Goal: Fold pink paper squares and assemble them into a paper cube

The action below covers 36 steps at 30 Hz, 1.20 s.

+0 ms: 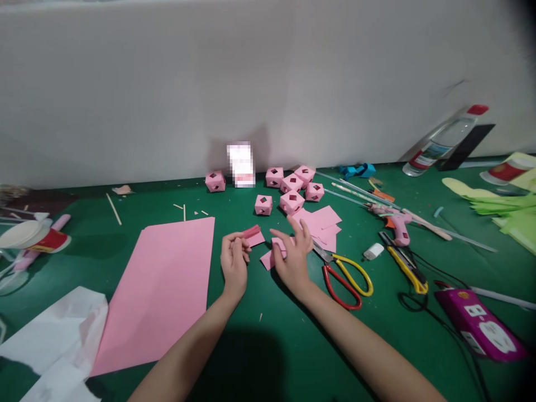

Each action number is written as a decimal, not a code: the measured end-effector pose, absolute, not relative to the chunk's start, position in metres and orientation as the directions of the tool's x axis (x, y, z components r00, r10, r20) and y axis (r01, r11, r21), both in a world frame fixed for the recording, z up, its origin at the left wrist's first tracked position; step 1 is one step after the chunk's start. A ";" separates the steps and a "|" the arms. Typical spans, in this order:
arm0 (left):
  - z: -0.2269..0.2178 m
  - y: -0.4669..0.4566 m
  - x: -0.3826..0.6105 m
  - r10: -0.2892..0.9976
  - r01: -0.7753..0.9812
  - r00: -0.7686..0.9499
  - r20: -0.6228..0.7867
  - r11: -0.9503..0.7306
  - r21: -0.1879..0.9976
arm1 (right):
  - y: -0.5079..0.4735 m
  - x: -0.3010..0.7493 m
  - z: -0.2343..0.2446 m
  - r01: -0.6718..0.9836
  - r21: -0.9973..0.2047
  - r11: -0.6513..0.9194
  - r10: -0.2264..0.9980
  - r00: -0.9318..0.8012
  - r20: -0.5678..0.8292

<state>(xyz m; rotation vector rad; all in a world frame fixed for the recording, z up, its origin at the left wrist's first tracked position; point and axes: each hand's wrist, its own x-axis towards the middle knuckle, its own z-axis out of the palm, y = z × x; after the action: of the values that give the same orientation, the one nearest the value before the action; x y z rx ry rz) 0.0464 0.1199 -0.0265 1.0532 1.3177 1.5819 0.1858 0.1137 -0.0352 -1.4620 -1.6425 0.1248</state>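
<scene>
A folded piece of pink paper (253, 237) sticks out from the fingers of my left hand (235, 263), which are curled closed on it just above the green table. To the right, my right hand (293, 258) reaches with spread fingers over small pink paper pieces (268, 259); its fingertips touch or hover close to them, I cannot tell which. More cut pink paper (329, 219) lies behind that hand. Scissors (344, 274) with one red and one yellow handle rest beside it. Several folded pink paper cubes (292, 201) with diamond-shaped holes stand farther back.
Large pink sheets (167, 290) lie left of my hands, with crumpled white paper (62, 335) beyond. A lit, blurred-out screen (241, 162) leans on the wall. Rightward are a glue gun (396, 222), a yellow utility knife (406, 268), a purple pack (477, 324) and a bottle (444, 142).
</scene>
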 end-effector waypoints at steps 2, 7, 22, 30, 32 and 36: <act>-0.029 0.122 0.046 0.923 -0.109 -0.373 0.096 -0.146 0.983 | 0.111 0.183 -0.034 0.783 -0.504 0.364 0.838 -0.039 0.544; -0.033 0.123 0.045 0.894 -0.067 -0.437 0.100 -0.143 0.987 | 0.110 0.176 -0.034 0.752 -0.354 0.556 0.798 -0.363 0.481; -0.033 0.119 0.046 0.847 0.144 -0.494 0.196 -0.143 0.979 | 0.115 0.180 -0.043 0.662 -0.385 0.643 0.708 -0.323 0.628; -0.035 0.118 0.046 0.854 0.160 -0.471 0.222 -0.165 0.973 | 0.113 0.181 -0.041 0.651 -0.482 0.586 0.744 -0.198 0.638; -0.034 0.116 0.047 0.847 0.198 -0.461 0.264 -0.191 0.961 | 0.112 0.182 -0.038 0.629 -0.515 0.582 0.748 -0.167 0.642; -0.032 0.110 0.050 0.868 0.220 -0.374 0.327 -0.260 0.940 | 0.109 0.184 -0.037 0.562 -0.657 0.502 0.795 0.000 0.607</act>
<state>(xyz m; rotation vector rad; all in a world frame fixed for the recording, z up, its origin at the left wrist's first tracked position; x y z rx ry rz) 0.0501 0.1103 -0.0323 1.3400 1.4879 1.6796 0.1843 0.1086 -0.0370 -1.1678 -1.6783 0.2729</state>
